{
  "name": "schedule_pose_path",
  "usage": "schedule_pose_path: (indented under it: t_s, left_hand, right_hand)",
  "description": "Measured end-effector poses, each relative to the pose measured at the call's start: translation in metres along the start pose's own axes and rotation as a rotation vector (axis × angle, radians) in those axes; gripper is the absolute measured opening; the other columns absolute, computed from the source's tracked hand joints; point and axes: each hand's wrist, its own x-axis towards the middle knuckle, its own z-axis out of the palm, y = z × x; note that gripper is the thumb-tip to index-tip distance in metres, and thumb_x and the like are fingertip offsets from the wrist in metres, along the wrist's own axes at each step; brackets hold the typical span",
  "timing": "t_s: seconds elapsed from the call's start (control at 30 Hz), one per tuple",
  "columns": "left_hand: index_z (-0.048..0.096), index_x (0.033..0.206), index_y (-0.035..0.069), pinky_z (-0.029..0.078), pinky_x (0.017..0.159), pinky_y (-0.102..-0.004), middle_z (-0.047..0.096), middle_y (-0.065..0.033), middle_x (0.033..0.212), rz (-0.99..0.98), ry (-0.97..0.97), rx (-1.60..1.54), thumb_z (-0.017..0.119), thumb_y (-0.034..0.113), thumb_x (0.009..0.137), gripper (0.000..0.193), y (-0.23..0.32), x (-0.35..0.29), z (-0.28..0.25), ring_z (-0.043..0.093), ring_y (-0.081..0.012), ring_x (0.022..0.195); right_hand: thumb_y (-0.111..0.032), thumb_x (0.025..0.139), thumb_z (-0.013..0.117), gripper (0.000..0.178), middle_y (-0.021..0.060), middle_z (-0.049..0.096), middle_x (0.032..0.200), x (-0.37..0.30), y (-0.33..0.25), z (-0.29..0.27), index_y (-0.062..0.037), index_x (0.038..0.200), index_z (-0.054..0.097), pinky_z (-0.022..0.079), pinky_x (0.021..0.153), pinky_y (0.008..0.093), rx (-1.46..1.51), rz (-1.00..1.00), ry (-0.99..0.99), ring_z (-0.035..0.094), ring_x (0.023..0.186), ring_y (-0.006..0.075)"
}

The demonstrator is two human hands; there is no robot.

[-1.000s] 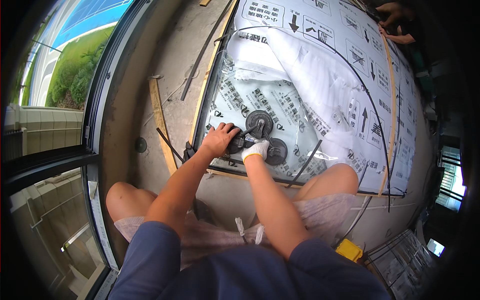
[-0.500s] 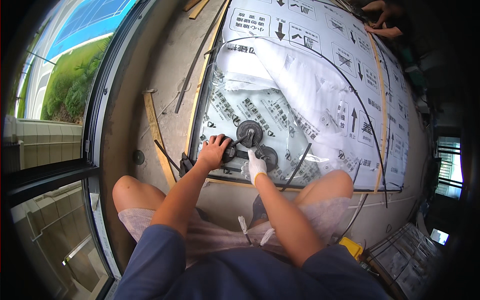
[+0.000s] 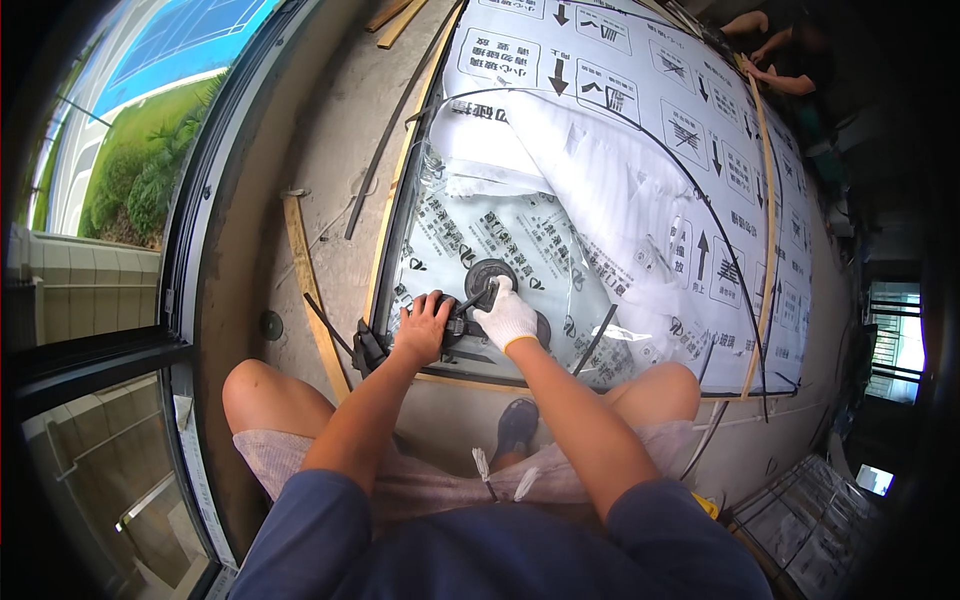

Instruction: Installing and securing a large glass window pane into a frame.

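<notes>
A black glass suction lifter (image 3: 480,270) with several round cups sits on the near left part of a glass panel (image 3: 415,265). My bare left hand (image 3: 428,322) is closed over the lifter's left side, fingers curled on its cup or handle. My right hand (image 3: 508,318), in a white knitted glove, reaches over the lifter's middle and is closed at the lever on the far cup. It hides much of the right cup. Printed clear film covers the glass here, and white printed protective film (image 3: 600,200) lies peeled back and crumpled beyond.
Wooden strips (image 3: 312,285) and black strips lie on the floor to the left, beside a dark window frame (image 3: 185,250). A long black strip (image 3: 690,175) arches over the panel. Another person's hands (image 3: 775,75) are at the panel's far right edge. A wire rack (image 3: 810,510) stands lower right.
My right hand has moved forward from the lifter's near side onto its middle and far cup. My left hand stays on the left side, shifted slightly nearer.
</notes>
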Motion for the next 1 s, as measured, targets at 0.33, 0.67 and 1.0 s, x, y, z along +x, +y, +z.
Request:
schedule_pose_path:
  t_s: [0.33, 0.67, 1.0]
  left_hand:
    - [0.039, 0.162, 0.018, 0.04, 0.116, -0.0627, 0.034, -0.013, 0.166, -0.035, -0.006, -0.016, 0.076, 0.009, 0.082, 0.089, 0.01, -0.001, -0.003, 0.035, -0.0372, 0.154]
    - [0.035, 0.165, 0.017, 0.039, 0.117, -0.0628, 0.032, -0.0139, 0.168, -0.037, -0.092, 0.047, 0.068, 0.01, 0.092, 0.08, 0.012, 0.001, -0.012, 0.033, -0.0388, 0.156]
    - [0.036, 0.165, 0.016, 0.037, 0.12, -0.0629, 0.032, -0.014, 0.168, -0.009, -0.135, 0.078, 0.066, 0.012, 0.094, 0.078, 0.011, 0.007, -0.019, 0.033, -0.0389, 0.156]
  right_hand:
    - [-0.028, 0.1, 0.059, 0.031, 0.0215, 0.078, 0.109, 0.042, -0.008, -0.017, -0.0036, 0.114, 0.074, 0.06, 0.091, 0.0492, -0.358, -0.404, 0.18, 0.077, 0.099, 0.0379]
    - [-0.039, 0.109, 0.045, 0.048, 0.0218, 0.078, 0.095, 0.077, -0.022, -0.01, -0.0053, 0.099, 0.078, 0.06, 0.086, 0.0528, -0.151, -0.297, 0.21, 0.077, 0.09, 0.0417]
    - [-0.043, 0.109, 0.043, 0.05, 0.0226, 0.077, 0.113, 0.136, -0.02, -0.022, -0.005, 0.114, 0.075, 0.058, 0.096, 0.053, -0.154, -0.235, 0.069, 0.075, 0.106, 0.0412]
